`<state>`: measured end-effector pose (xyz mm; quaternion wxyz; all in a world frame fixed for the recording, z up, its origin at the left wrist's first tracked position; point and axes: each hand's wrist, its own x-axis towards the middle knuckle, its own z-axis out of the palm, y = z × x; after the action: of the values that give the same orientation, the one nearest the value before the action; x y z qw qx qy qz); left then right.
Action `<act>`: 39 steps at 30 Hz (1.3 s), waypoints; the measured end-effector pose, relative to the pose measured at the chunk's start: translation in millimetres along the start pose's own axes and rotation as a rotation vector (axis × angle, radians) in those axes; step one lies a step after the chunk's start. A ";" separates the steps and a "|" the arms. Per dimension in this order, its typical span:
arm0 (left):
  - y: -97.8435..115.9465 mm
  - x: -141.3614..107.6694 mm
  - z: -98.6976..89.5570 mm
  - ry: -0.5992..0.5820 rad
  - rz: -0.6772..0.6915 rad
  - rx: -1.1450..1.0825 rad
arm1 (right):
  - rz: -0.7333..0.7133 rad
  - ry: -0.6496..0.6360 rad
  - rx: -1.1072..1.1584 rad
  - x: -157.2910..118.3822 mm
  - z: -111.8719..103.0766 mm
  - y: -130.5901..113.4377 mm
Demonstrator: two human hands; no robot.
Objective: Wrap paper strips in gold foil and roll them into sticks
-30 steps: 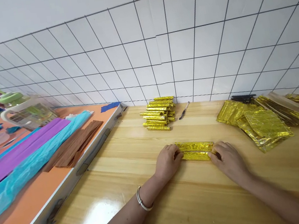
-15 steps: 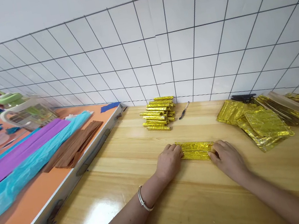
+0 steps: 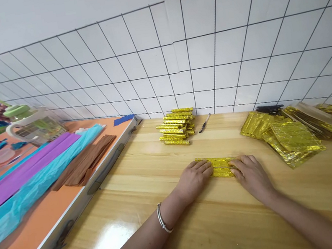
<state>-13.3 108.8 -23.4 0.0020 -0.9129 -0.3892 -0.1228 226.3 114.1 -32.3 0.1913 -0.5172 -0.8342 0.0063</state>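
A folded strip of shiny gold foil (image 3: 221, 167) lies on the wooden table in front of me. Across its left part rests my left hand (image 3: 195, 177), fingers stretched out flat and pressing on it. My right hand (image 3: 250, 174) grips the right end, its fingers on top and the thumb at the near edge; that end of the strip is partly hidden. Farther back is a stack of thin gold foil rolls (image 3: 176, 127), with a pen (image 3: 205, 123) beside it. Flat gold foil pieces (image 3: 297, 136) lie in an overlapping pile to the right.
On the left, a raised orange board (image 3: 42, 243) bears purple paper (image 3: 30, 170), light blue paper (image 3: 50, 178) and brown paper strips (image 3: 85, 163). A clear jug with a green-lidded bottle (image 3: 17, 112) stands behind. A black object (image 3: 270, 109) sits near the tiled wall (image 3: 201, 50).
My left hand has slid right from the strip's left end and flattened over it. My right hand has stayed at the right end, with its fingers shifted slightly.
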 end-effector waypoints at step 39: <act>36.0 -48.8 -17.2 -0.136 -0.030 -0.132 | -0.225 -0.266 -0.065 10.7 12.0 7.5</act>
<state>-24.1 47.3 -14.4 -0.0862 -0.9114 -0.3931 -0.0859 224.7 129.1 -41.6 0.0620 -0.4209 -0.9046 0.0260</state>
